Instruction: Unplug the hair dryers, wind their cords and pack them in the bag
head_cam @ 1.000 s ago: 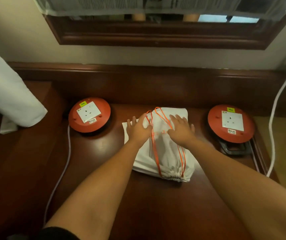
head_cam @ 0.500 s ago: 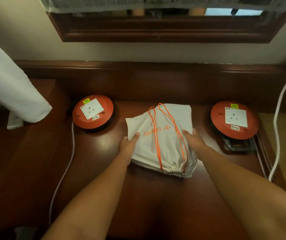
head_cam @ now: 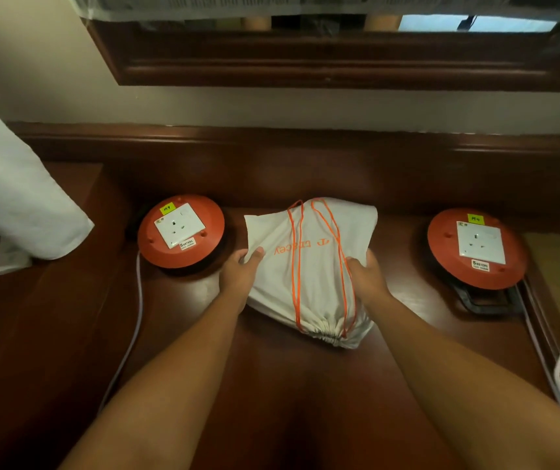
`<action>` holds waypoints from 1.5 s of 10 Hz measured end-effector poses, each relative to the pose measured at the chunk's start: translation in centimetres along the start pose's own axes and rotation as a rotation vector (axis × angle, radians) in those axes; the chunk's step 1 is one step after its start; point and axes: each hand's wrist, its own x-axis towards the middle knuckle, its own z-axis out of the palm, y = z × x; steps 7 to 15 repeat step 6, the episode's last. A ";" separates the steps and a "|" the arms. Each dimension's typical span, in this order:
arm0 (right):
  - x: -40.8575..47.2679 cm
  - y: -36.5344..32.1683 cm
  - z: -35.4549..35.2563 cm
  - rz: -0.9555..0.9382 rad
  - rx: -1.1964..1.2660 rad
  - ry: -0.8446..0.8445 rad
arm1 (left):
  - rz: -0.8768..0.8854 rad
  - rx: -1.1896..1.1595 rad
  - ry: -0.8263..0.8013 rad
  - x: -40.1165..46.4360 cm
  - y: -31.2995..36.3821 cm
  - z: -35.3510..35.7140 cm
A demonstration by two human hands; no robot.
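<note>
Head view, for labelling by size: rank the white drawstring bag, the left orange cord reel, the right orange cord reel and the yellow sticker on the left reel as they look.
1. White drawstring bag
2. Right orange cord reel and left orange cord reel: alike, not ranked
3. Yellow sticker

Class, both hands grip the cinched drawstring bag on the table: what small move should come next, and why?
Probably lift the bag off the table. The left hand and right hand grip its sides, its mouth is drawn closed, and both sockets show no plug.
</note>
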 end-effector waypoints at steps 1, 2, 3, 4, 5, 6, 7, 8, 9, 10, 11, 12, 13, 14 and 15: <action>0.3 0.2 0.5 0.008 -0.009 -0.004 | 0.001 -0.010 -0.012 0.7 -0.1 -0.2; 0.3 0.3 0.8 0.009 -0.014 0.007 | 0.005 -0.009 -0.015 1.0 -0.2 -0.2; 0.4 0.2 0.9 0.004 -0.028 0.010 | 0.012 -0.018 -0.016 1.3 -0.3 -0.3; 0.1 0.1 0.8 0.019 -0.075 0.021 | 0.008 -0.009 -0.026 1.0 0.1 -0.4; 0.2 -0.7 0.5 0.016 -0.257 0.121 | 0.031 0.041 -0.006 0.4 0.9 -0.9; -0.7 -2.7 0.6 -0.052 -0.408 0.137 | 0.129 0.093 0.024 -0.7 2.6 -1.3; -0.7 -2.7 0.6 -0.052 -0.408 0.137 | 0.129 0.093 0.024 -0.7 2.6 -1.3; -0.7 -2.7 0.6 -0.052 -0.408 0.137 | 0.129 0.093 0.024 -0.7 2.6 -1.3; -0.7 -2.7 0.6 -0.052 -0.408 0.137 | 0.129 0.093 0.024 -0.7 2.6 -1.3; -0.7 -2.7 0.6 -0.052 -0.408 0.137 | 0.129 0.093 0.024 -0.7 2.6 -1.3; -0.7 -2.7 0.6 -0.052 -0.408 0.137 | 0.129 0.093 0.024 -0.7 2.6 -1.3; -0.7 -2.7 0.6 -0.052 -0.408 0.137 | 0.129 0.093 0.024 -0.7 2.6 -1.3; -0.7 -2.7 0.6 -0.052 -0.408 0.137 | 0.129 0.093 0.024 -0.7 2.6 -1.3; -0.7 -2.7 0.6 -0.052 -0.408 0.137 | 0.129 0.093 0.024 -0.7 2.6 -1.3; -0.7 -2.7 0.6 -0.052 -0.408 0.137 | 0.129 0.093 0.024 -0.7 2.6 -1.3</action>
